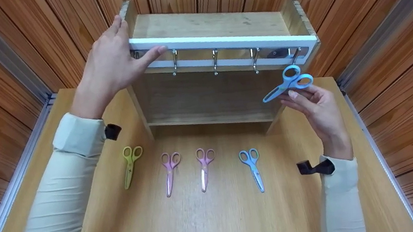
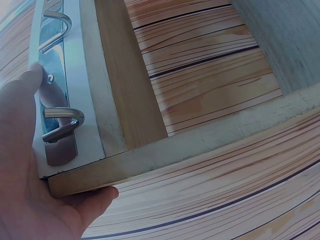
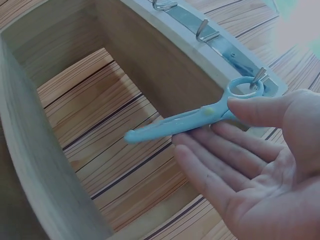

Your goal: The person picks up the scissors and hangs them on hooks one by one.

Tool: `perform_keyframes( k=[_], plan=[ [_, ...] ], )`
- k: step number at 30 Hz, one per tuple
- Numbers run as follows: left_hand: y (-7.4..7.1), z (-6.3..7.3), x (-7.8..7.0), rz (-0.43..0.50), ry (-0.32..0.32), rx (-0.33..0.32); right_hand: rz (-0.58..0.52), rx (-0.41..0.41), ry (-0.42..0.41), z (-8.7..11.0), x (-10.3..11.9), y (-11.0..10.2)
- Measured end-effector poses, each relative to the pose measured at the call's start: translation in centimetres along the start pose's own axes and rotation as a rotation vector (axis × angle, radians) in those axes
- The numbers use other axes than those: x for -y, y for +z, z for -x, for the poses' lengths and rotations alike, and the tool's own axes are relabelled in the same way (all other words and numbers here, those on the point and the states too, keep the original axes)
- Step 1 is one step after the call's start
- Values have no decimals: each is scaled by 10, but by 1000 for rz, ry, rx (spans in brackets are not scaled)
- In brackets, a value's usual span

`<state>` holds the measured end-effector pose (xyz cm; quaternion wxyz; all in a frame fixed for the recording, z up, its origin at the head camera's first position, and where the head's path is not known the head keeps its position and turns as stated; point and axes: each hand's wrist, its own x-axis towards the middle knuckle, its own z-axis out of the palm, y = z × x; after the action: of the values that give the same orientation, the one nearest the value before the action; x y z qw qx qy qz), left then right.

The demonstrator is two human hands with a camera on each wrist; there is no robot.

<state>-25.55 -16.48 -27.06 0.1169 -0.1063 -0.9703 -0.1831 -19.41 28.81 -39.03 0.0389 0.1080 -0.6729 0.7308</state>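
Observation:
My right hand (image 1: pixel 319 111) pinches light blue scissors (image 3: pixel 195 119) between the thumb and the fingers beneath. One handle loop is at the end hook (image 3: pixel 258 77) on the right of the metal hook rail (image 1: pixel 276 54); whether the hook passes fully through it I cannot tell. The blades point left. My left hand (image 1: pixel 107 63) grips the left upper corner of the wooden shelf (image 1: pixel 203 92), its thumb across the white front strip (image 1: pixel 220 39) and its fingers along the side panel. In the left wrist view, two bare hooks (image 2: pixel 62 122) stand near that thumb.
On the wooden table (image 1: pixel 221 226), in front of the shelf, lie yellow-green scissors (image 1: pixel 129 168), two pink scissors (image 1: pixel 168 175) (image 1: pixel 203 170) and another pair of blue scissors (image 1: pixel 253 169). Wood-plank walls (image 1: pixel 409 113) stand behind and on both sides.

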Motion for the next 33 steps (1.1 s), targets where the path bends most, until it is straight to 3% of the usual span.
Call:
perform_keyframes(
  k=[14, 24, 33],
  plan=[
    [0, -1, 1, -5, 13, -16, 168, -3, 149, 26, -25, 1],
    [1, -1, 1, 2, 11, -7, 468, 38, 281, 42, -43, 13],
    [2, -2, 1, 9, 4, -11, 567, 75, 295, 54, -64, 21]
  ],
)
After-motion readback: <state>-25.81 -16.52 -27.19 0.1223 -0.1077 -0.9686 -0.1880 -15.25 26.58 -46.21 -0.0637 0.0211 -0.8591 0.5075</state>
